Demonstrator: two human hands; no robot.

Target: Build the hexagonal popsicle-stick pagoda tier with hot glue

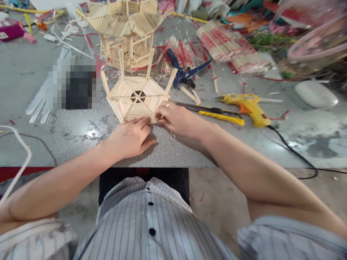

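The hexagonal stick frame (138,108) lies flat on the grey table (81,144), directly ahead of the person, its corner uprights (150,63) leaning outward. The left hand (132,137) lays its fingers across the near edge, thumb apart and unclenched. The right hand (175,118) bends its fingers at the near right corner; whether they pinch a stick cannot be determined. Risks, as judged: uneven pressure at that edge could skew a slat or crack a joint; a sleeve or forearm catching an upright could snap it off. The yellow-handled knife (225,118) lies close beside the right forearm, a cut hazard if its blade is exposed. The glue gun's (248,104) cord (287,146) overhangs the table edge; a snag could drag the gun.
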